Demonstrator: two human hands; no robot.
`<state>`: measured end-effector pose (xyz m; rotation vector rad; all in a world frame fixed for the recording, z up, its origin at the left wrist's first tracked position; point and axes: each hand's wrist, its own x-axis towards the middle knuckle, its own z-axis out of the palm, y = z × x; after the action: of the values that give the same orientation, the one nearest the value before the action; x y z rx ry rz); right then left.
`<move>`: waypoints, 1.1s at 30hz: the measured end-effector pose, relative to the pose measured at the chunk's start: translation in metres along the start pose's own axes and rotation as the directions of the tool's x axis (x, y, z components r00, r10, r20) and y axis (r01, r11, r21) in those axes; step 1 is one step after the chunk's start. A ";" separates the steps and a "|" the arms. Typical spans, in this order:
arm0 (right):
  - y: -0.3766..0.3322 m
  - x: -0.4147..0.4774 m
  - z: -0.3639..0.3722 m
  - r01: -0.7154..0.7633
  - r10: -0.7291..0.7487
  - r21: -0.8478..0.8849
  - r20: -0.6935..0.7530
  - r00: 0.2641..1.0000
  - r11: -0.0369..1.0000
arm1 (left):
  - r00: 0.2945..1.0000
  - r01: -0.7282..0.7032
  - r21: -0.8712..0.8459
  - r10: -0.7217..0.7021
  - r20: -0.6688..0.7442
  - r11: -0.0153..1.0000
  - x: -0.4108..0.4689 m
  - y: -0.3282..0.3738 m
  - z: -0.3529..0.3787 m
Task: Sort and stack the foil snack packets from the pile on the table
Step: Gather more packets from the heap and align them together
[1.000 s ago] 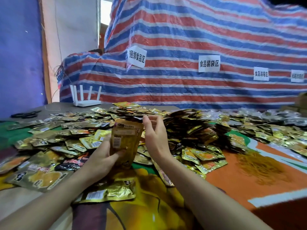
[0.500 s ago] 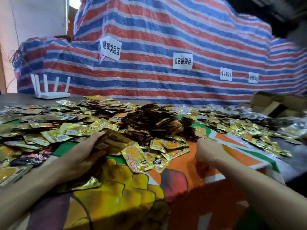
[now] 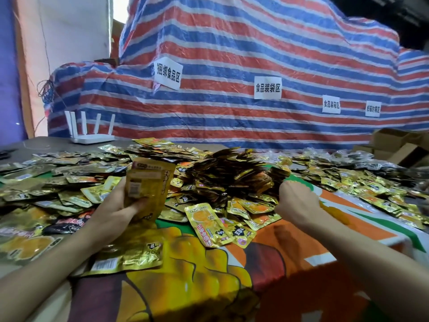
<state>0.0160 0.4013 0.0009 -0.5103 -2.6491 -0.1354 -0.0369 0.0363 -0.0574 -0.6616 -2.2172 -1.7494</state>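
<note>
Pile of foil snack packets point(image 3: 232, 175) heaped mid-table on printed tablecloth point(image 3: 290, 242), unchanged. Stack of gold packets point(image 3: 148, 187), tilted low half a second ago, now upright beside the pile, gripped by left hand point(image 3: 113, 210). Right hand point(image 3: 297, 201) has moved to the pile's edge, fingers curled out of sight; possibly pinching a packet, cannot tell.
</note>
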 end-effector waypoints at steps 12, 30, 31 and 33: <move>-0.199 -0.005 -0.010 0.115 -0.471 0.936 0.058 0.880 0.331 | 0.972 0.205 -0.564 -0.232 0.025 0.800 0.012 -0.004 -0.007; -0.217 -0.005 0.033 -0.225 -0.597 0.974 0.167 0.785 -0.022 | 0.950 0.308 -0.553 -0.280 0.137 0.774 0.010 -0.004 -0.018; -0.217 -0.004 0.033 -0.237 -0.588 0.971 0.175 0.790 -0.028 | 0.948 0.315 -0.550 -0.285 0.142 0.774 0.010 -0.003 -0.018; -0.217 -0.005 0.032 -0.255 -0.599 0.966 0.183 0.779 -0.037 | 0.944 0.328 -0.540 -0.288 0.160 0.775 0.009 -0.002 -0.018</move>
<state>-0.0734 0.2042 -0.0332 0.5002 -2.3170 2.1497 -0.0470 0.0204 -0.0510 -0.4787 -1.9178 -2.6371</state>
